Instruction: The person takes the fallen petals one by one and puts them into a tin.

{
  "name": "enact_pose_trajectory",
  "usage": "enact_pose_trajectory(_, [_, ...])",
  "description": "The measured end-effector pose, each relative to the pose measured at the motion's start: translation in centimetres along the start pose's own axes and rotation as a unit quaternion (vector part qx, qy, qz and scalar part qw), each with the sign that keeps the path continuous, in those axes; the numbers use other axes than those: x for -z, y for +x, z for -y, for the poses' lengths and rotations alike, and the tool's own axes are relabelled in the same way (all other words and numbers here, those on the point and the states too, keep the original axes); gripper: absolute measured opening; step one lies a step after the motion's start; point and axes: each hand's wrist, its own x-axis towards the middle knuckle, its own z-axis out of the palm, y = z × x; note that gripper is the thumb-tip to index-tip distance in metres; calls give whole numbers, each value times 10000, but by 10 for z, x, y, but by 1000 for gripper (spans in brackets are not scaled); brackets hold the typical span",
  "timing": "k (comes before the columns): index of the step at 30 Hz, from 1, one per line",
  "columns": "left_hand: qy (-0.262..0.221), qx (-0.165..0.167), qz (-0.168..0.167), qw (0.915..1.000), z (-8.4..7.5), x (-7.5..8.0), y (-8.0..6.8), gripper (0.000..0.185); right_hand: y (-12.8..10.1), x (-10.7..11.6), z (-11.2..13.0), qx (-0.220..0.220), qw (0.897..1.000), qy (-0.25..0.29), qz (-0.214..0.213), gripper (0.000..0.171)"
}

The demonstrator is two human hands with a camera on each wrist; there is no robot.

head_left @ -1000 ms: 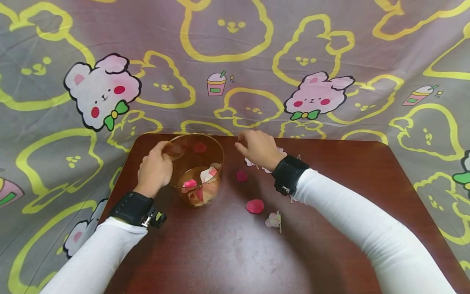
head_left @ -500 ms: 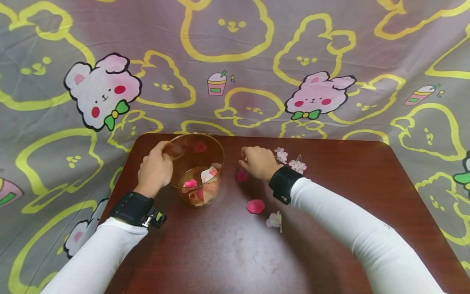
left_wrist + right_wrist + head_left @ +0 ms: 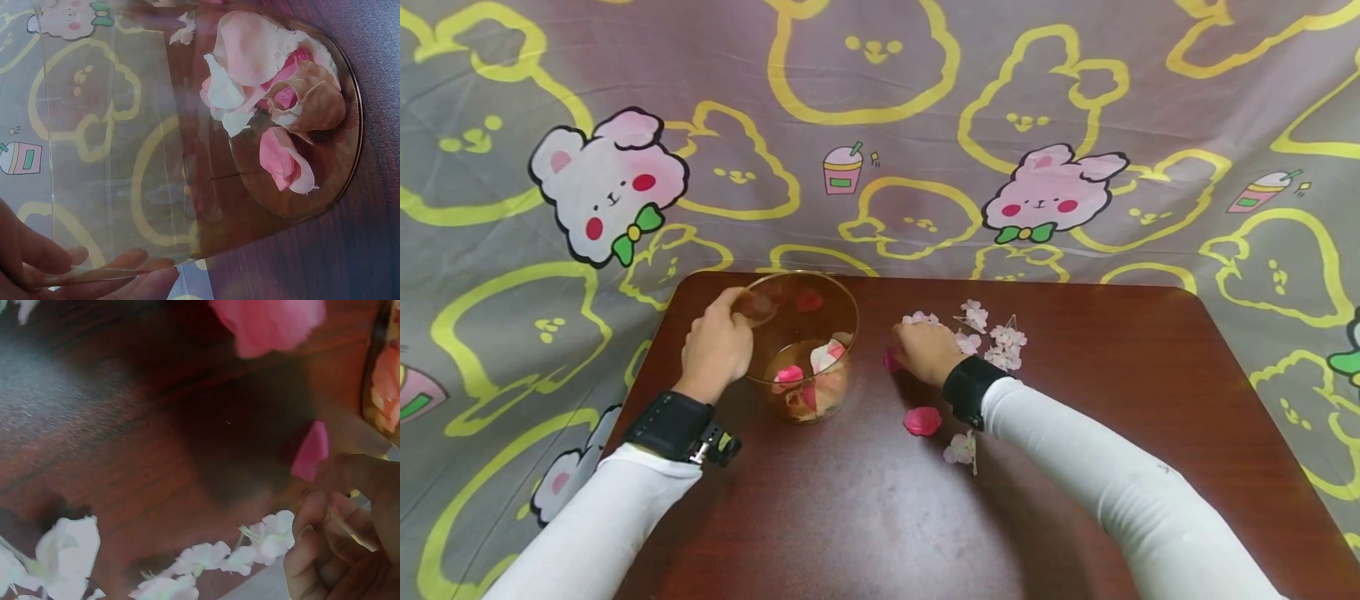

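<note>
My left hand [image 3: 718, 346] grips the rim of a clear amber bowl [image 3: 853, 329], thumb and fingers on either side of its wall in the left wrist view. Pink, white and tan petals [image 3: 250, 50] lie at the bowl's bottom. To the bowl's right, my right hand [image 3: 928, 350] is low over the table, fingers bent. A magenta petal [image 3: 310, 452] is right at its thumb and fingertips; whether they pinch it cannot be made out. Nearer me lie a red-pink petal [image 3: 922, 421] and a pale flower [image 3: 959, 449].
Several pale pink blossoms [image 3: 1006, 343] lie on the dark reddish-brown table [image 3: 1112, 375], just beyond and right of my right hand. A grey cloth with yellow cartoon outlines [image 3: 910, 150] hangs behind the table's back edge.
My right hand has come down toward me from behind the magenta petal to beside it, uncovering pale blossoms behind it. The left hand and bowl have stayed put.
</note>
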Motion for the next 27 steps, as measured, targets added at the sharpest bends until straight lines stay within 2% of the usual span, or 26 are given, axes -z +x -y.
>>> enact_pose_trajectory(8, [12,6,-19,10000,0,0,0,47,-2,-14,0,42,9994,-197,282,23])
enact_pose_trajectory(13, [3,20,-23,10000,-1,1,-1,46,-3,-18,1,17,9990,-279,359,19])
enact_pose_trajectory(19, [2,25,3,10000,-1,1,0,47,-6,-20,3,115,9991,-341,232,9])
enact_pose_trajectory(27, [-8,35,17,10000,0,1,0,47,-6,-24,4,156,9993,-232,236,13])
